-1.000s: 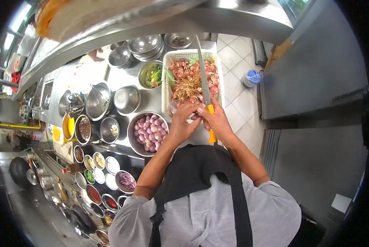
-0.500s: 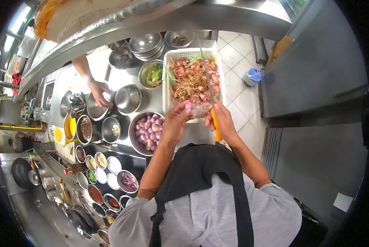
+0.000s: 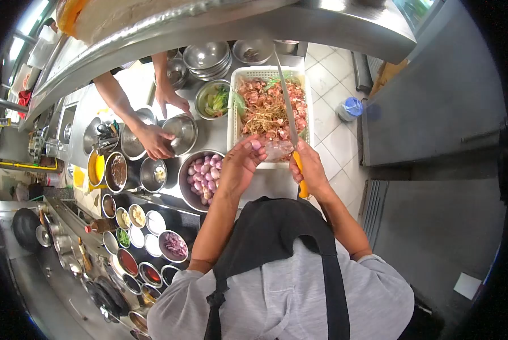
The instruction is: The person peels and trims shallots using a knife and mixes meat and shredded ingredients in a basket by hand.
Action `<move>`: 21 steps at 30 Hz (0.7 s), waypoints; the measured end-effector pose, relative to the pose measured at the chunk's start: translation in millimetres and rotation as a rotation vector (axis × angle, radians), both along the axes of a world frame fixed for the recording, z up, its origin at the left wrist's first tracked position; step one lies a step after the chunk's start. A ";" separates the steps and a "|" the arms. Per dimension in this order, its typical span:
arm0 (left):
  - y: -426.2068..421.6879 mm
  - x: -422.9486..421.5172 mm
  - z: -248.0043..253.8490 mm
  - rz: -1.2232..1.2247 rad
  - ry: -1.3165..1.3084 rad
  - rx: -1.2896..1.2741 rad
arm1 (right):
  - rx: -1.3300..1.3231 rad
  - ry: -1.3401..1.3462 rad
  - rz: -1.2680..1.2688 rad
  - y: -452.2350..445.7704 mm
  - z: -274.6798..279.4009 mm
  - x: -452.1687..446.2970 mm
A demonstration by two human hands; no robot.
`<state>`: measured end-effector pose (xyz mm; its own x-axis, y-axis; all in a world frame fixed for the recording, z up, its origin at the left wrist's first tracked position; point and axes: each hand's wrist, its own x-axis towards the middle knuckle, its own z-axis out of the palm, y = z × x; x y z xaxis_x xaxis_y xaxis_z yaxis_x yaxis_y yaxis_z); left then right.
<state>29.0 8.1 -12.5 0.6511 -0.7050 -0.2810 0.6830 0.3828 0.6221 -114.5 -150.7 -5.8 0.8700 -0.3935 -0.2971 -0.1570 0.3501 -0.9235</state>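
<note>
Between the fingertips of my left hand (image 3: 240, 164) is a small peeled shallot (image 3: 256, 145). My right hand (image 3: 312, 167) is wrapped round the yellow handle of a knife (image 3: 288, 107), its long blade pointing away from me. Both hands are over the near end of a white perforated basket (image 3: 230, 133), heaped with reddish peelings and stringy brown roots (image 3: 268, 113). A clear, plastic-looking container (image 3: 278, 149) lies between my hands; whether either hand touches it I cannot tell. To the left of my left hand stands a metal bowl of purple shallots (image 3: 204, 177).
A co-worker's two hands (image 3: 156, 140) are at a metal bowl (image 3: 181, 133) on the left. Beyond are a bowl of green vegetables (image 3: 215, 102) and stacked metal bowls (image 3: 207, 55). Several sauce and ingredient containers (image 3: 152, 246) stand at lower left. A steel shelf (image 3: 237, 37) crosses overhead.
The co-worker's second hand has come into view, and both hands are now at the metal bowl. My knife has tilted slightly, its handle end shifting right. The shallot stays in my left hand.
</note>
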 end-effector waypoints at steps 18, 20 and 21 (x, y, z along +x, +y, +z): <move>144.8 46.8 10.2 0.360 -1.054 1.022 | 0.139 0.099 -0.152 -0.3 7.1 -7.8; 161.1 47.9 5.4 0.297 -1.234 1.162 | 0.134 0.104 -0.189 0.4 6.0 -4.9; 164.3 44.1 1.6 0.217 -1.243 1.179 | 0.149 0.125 -0.187 -0.9 3.7 -3.9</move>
